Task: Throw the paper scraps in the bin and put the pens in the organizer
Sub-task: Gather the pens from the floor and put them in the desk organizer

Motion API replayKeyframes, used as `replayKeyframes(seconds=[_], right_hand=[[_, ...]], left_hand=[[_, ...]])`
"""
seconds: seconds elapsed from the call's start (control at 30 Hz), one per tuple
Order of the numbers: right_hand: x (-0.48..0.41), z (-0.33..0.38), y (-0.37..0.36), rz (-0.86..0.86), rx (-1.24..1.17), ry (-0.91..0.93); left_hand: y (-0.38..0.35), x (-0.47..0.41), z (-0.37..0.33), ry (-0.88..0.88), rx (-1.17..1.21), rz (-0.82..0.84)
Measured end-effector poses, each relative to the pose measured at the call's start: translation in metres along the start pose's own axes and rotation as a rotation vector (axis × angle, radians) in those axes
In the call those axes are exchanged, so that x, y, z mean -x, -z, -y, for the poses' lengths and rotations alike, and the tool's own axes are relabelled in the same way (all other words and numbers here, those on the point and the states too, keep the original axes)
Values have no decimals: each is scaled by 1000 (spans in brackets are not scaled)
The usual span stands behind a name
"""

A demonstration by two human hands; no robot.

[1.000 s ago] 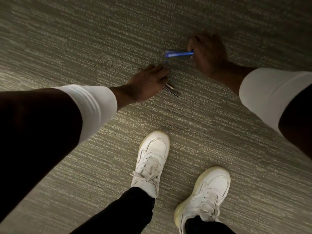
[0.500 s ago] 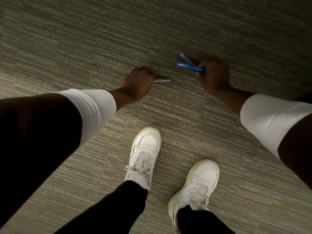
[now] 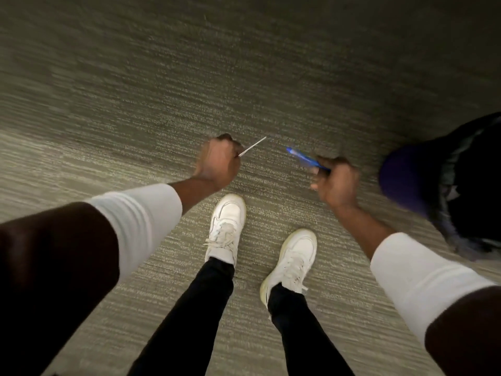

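Observation:
My left hand [image 3: 218, 162] is closed in a fist around a thin white pen [image 3: 253, 146], whose tip sticks out up and to the right. My right hand [image 3: 336, 183] is closed on blue pens [image 3: 303, 158] that point up and to the left; how many it holds is blurred. Both hands hang above the grey carpet [image 3: 244, 77], apart from each other, with white sleeves on both forearms. No paper scraps, bin or organizer are in view.
My two white sneakers [image 3: 226, 226] [image 3: 294, 259] stand on the carpet below the hands. A dark blurred object with a purple patch [image 3: 433, 180] sits at the right edge, close to my right hand.
Both hands have lifted off the carpet with the pens and moved nearer to me. The view has shifted, and the dark object has come into sight at the right.

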State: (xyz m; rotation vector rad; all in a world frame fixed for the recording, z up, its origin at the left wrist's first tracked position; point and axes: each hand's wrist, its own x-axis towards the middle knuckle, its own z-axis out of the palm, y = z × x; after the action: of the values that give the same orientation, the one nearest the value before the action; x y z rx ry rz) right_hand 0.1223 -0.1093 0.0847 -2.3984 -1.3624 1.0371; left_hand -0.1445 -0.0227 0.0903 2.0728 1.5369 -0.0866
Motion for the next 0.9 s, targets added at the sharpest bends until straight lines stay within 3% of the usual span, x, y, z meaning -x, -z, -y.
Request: replayKeyframes(seconds=[0.17,0.37,0.9], right_hand=[[66,23,54,-95,-87,94],[137,51,121,-125,-282,-80],[220,120,270,-289,-427,-105]], left_hand=[[50,30,-46,62,174,-57],[100,70,-92,82,305,35],[252,113,-198,94,453,73]])
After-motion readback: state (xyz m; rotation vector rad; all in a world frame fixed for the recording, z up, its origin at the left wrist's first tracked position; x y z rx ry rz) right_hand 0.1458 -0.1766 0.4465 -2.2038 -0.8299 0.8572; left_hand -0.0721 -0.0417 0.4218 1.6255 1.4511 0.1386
